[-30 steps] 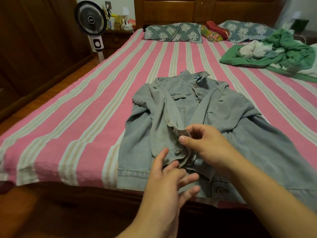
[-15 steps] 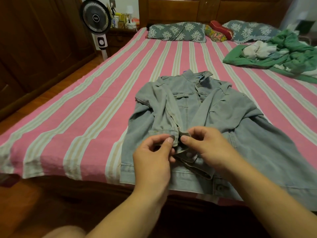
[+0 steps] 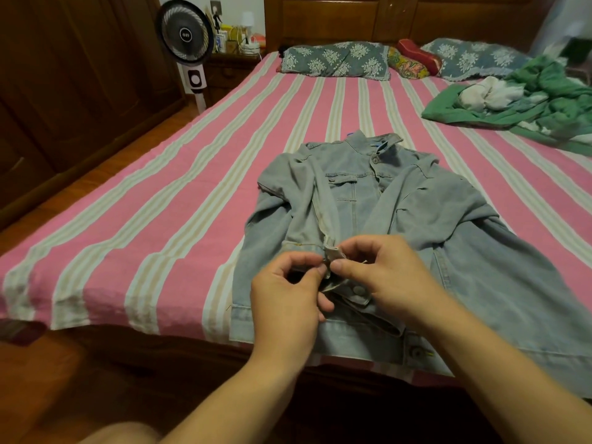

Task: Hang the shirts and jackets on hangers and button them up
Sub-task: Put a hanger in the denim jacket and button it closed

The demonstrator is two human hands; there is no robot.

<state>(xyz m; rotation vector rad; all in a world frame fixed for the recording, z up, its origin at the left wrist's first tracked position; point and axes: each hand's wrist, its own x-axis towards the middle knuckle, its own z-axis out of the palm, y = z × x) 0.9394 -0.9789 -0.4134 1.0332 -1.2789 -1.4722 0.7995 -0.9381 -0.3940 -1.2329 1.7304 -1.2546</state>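
The denim jacket (image 3: 400, 225) lies flat at the bed's (image 3: 160, 219) near edge, giving a firm surface. The left hand (image 3: 288, 299) and right hand (image 3: 384, 274) each pinch its sleeve cuff (image 3: 333, 253), probably to button it.

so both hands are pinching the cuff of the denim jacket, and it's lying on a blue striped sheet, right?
Not quite: the sheet is pink striped, not blue, as the head view shows. The rest holds: left hand and right hand both pinch the cuff of the denim jacket.
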